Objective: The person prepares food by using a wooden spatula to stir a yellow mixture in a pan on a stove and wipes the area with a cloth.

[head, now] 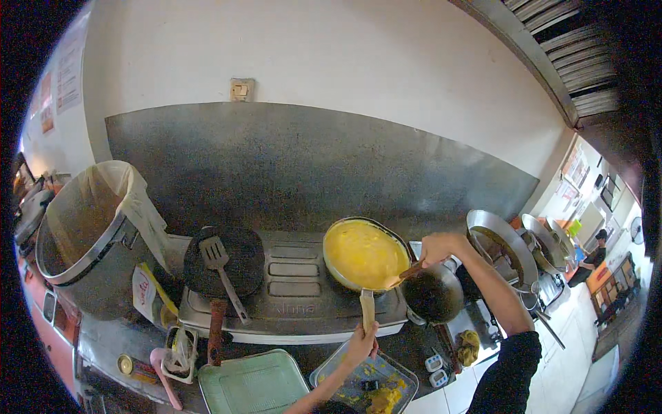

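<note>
My left hand [360, 344] grips the pale handle [367, 308] of a frying pan [335, 276] on the right side of a metal gas stove [294, 308]. A yellow, egg-like mixture [364, 251] fills the pan, paler in streaks. Coming in from the right, my right hand [439, 249] is shut on a wooden spatula [411, 271]. Its tip touches the mixture at the pan's lower right edge. Below my left hand lies a shallow tray [408, 370] with yellow food scraps and a small black object.
A dark pan [194, 264] with a slotted turner [221, 271] sits on the left burner. Beside the stove stand a lined large pot [111, 295] and a dark-bottomed pot [434, 295]. A green tray [253, 385], a pink utensil [165, 378] and two timers [436, 370] lie in front. Far right stands a person [589, 264].
</note>
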Demonstrator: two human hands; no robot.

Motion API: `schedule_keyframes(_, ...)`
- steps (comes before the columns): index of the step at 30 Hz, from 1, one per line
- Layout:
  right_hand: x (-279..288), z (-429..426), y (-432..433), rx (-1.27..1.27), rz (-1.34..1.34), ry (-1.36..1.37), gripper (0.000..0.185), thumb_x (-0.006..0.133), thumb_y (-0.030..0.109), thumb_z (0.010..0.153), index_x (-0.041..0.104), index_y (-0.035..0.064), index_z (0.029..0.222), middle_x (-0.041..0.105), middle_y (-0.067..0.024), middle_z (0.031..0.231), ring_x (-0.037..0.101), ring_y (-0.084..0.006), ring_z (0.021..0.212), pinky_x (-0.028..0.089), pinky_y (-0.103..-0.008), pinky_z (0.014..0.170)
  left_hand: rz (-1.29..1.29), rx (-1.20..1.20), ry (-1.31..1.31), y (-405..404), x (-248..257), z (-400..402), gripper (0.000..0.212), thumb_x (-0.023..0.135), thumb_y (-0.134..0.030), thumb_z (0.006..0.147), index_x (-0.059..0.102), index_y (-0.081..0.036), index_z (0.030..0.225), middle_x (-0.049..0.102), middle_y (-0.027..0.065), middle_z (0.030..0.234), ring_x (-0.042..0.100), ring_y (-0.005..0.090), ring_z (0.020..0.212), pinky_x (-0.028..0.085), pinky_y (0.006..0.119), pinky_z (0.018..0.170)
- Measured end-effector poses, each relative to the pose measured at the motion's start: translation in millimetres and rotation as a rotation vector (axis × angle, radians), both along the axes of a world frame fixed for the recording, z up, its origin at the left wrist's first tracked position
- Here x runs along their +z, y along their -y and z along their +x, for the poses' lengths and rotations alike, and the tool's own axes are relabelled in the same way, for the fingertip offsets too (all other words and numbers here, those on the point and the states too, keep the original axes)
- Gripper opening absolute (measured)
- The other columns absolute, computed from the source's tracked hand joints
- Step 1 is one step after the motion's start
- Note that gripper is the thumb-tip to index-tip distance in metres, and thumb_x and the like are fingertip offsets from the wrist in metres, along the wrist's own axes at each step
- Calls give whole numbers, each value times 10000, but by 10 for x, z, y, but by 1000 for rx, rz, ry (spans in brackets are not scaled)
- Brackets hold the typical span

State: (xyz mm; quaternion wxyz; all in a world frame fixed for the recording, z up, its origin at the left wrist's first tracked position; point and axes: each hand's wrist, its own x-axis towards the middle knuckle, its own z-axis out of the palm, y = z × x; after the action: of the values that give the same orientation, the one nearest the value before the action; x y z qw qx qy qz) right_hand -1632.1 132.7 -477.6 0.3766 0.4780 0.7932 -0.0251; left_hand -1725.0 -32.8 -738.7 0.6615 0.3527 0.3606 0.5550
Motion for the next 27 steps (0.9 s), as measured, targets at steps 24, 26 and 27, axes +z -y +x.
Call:
schedule_keyframes(24,-1038,-589,-205,-252,-58,-530,280,512,219,711,501,27,506,443,-13,421,363,-92,312,275,-262,320,-1,18,23,-2,41,-17,374,432,-377,814,349,-13,835,399,36,400,377,114,259,294,243,249)
schedule_keyframes(26,-1150,-575,-208,-380,-133,-741,261,508,214,712,512,22,535,444,-16,424,356,-86,310,263,-254,318,-34,0,-13,-20,4,-32,371,430,-375,815,349,-14,840,396,34,399,378,115,259,298,244,250)
schedule_keyframes(27,-1207,-548,-223,-516,-205,-945,244,504,209,713,522,17,563,444,-19,426,349,-81,307,251,-247,316,-64,-26,-44,-27,-8,-35,368,428,-374,816,349,-15,844,393,33,397,379,116,259,302,245,250)
